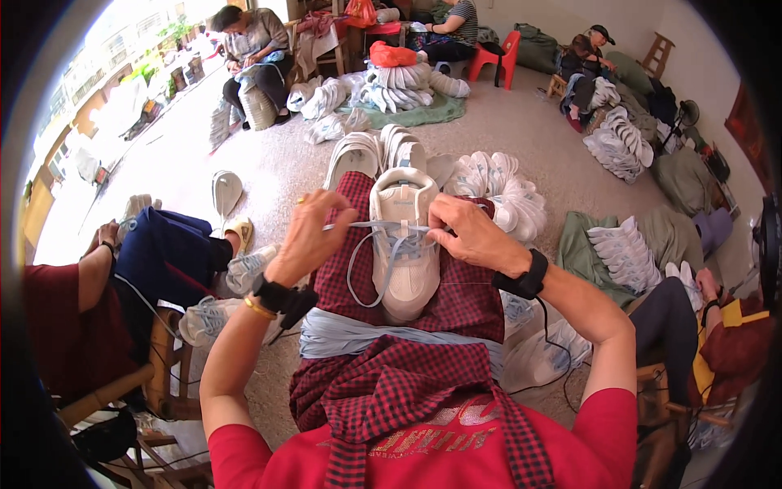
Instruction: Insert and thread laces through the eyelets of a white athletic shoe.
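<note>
A white sneaker (pixel 405 285) rests on my lap over a red-and-black checked apron (pixel 468 303), its toe pointing toward me. A light blue-grey shoelace (pixel 383 224) runs across its tongue through the upper eyelets, and a loose loop hangs down on the left side. My left hand (pixel 314 228), left of the shoe, pinches one stretch of the shoelace. At the shoe's right edge my right hand (pixel 472 232) is closed with thumb and fingertips on the lace by the eyelets. Across my lap lies a bundle of pale blue laces (pixel 350 332).
White shoes (pixel 355 155) stand in rows just beyond my knees, with a fanned pile of shoes (pixel 497 187) to the right. Co-workers sit at both sides and farther back. A green cloth (pixel 423 112) bears more shoes. A dark cable (pixel 562 359) hangs from my right wrist.
</note>
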Demonstrator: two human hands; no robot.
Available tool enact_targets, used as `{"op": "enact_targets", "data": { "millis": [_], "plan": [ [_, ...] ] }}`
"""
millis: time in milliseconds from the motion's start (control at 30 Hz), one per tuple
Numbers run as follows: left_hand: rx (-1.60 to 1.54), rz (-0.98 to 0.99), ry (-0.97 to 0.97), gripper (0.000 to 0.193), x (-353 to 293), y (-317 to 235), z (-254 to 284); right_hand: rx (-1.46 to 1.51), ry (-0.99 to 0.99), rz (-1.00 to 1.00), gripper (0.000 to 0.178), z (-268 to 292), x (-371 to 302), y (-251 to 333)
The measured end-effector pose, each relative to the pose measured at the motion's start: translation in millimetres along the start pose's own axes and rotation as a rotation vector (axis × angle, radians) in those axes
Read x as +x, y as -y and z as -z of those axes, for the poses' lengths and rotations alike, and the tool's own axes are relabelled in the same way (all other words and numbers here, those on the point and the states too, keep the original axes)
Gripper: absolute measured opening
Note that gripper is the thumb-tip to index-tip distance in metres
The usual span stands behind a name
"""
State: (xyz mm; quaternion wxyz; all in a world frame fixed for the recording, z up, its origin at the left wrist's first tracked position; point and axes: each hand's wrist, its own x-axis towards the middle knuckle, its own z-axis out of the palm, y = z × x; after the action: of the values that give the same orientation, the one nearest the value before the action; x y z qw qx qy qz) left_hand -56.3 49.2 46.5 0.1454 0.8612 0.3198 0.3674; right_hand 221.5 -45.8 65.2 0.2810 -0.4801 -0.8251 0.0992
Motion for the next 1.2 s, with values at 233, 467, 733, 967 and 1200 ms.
{"op": "enact_targets", "data": {
  "millis": [233,467,733,967,1200],
  "plan": [
    [0.053,-0.082,0.080,0.019,0.0,-12.8,-28.5,-0.073,-0.154,0.109,0.008,20.3,-7.0,-14.9],
    [-0.242,0.059,0.125,0.019,12.8,-17.2,-28.9,0.027,-0.262,-0.218,0.009,51.9,-26.9,-62.2],
    [-0.267,0.287,0.265,0.019,19.0,-21.8,-18.6,0.210,-0.073,-0.021,0.013,0.9,15.3,-22.1],
    [0.009,0.237,0.037,0.017,8.8,24.8,25.0,0.224,-0.050,0.044,0.010,-7.0,24.3,-26.9],
    [0.079,-0.045,-0.147,0.021,3.1,-14.6,-7.7,0.254,-0.044,0.017,0.009,-10.0,25.9,-24.9]
  ]
}}
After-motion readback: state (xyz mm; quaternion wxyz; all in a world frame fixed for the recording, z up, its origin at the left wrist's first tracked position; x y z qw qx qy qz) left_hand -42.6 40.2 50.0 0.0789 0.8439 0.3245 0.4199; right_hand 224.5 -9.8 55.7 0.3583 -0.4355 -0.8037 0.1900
